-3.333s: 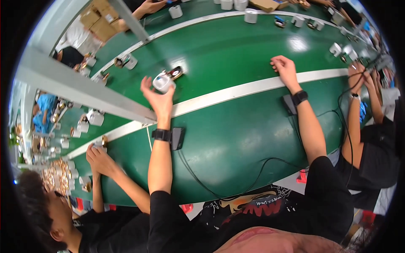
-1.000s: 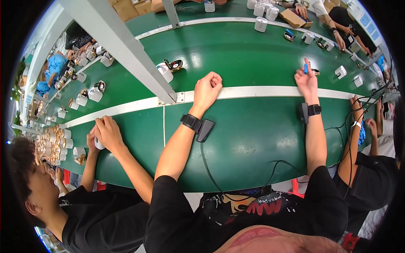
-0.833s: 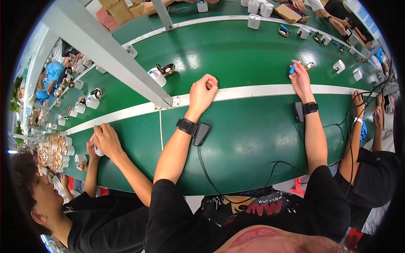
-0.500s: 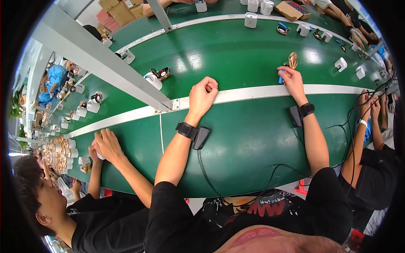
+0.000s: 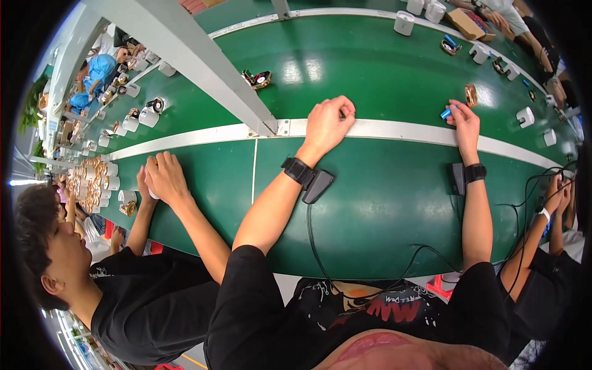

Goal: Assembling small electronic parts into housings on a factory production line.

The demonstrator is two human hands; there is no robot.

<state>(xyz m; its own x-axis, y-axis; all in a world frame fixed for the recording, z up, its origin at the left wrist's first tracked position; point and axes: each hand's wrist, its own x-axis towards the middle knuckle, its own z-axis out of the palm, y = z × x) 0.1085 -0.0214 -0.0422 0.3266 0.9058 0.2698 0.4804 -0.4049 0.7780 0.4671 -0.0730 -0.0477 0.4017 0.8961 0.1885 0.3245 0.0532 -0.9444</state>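
Observation:
My right hand [image 5: 466, 123] is just over the far edge of the white rail, its fingers pinching a small blue cylinder, apparently a battery cell [image 5: 446, 114], which lies slanted at the fingertips. Close beyond those fingers a gold oval ring-shaped part [image 5: 471, 95] stands on edge above the green surface; whether it is joined to the cell is hidden. My left hand [image 5: 331, 125] rests on the rail with its fingers loosely curled, and nothing shows in them. Each of my wrists wears a black strap with a small black box.
A white post [image 5: 203, 61] rises from the rail [image 5: 394, 129] left of my left hand. Beyond it lies a gold-rimmed circuit assembly [image 5: 258, 79]. White housings [image 5: 404, 23] stand farther off. Black cables [image 5: 311, 240] cross the near table. A co-worker's hands [image 5: 166, 179] are at left.
The view has shifted, so the scene sits farther right. The blue cell has turned from near upright to slanted in my right hand. My left hand stays curled on the rail.

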